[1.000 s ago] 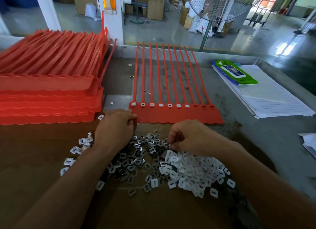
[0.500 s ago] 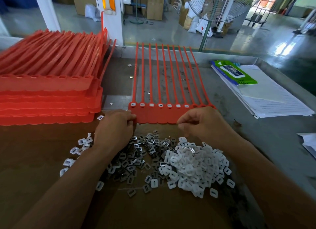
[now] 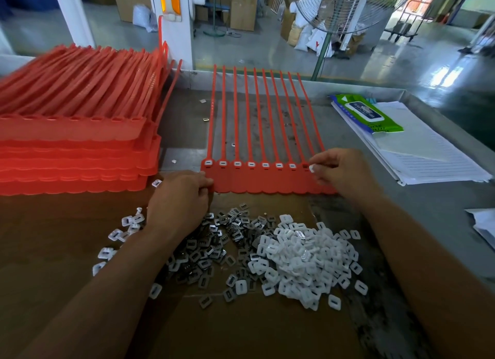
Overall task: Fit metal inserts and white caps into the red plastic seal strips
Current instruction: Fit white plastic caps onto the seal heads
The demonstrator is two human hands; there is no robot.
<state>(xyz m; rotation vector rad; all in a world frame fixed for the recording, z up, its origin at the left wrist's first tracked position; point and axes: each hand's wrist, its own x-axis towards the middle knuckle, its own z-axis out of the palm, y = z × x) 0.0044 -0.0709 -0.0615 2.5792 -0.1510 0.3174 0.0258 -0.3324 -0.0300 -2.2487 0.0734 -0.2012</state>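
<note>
A red seal strip sheet (image 3: 267, 180) lies flat in front of me, its tails pointing away. Several of its sockets hold white caps (image 3: 251, 164). My left hand (image 3: 178, 199) grips the sheet's lower left corner. My right hand (image 3: 341, 171) pinches a white cap (image 3: 311, 168) right at the first uncapped socket on the right side of the row. Below my hands lie a pile of metal inserts (image 3: 214, 247) and a pile of loose white caps (image 3: 305, 257) on brown cardboard.
A tall stack of red seal sheets (image 3: 75, 133) fills the left side. Lined papers (image 3: 417, 149) with a green wipes pack (image 3: 367, 112) lie to the right. A few caps are scattered at the left (image 3: 117, 234). The table's raised metal rim (image 3: 348, 87) runs along the back.
My right hand rose from the white cap pile with a cap and moved up to the sheet's right sockets. My left hand stayed on the sheet's corner.
</note>
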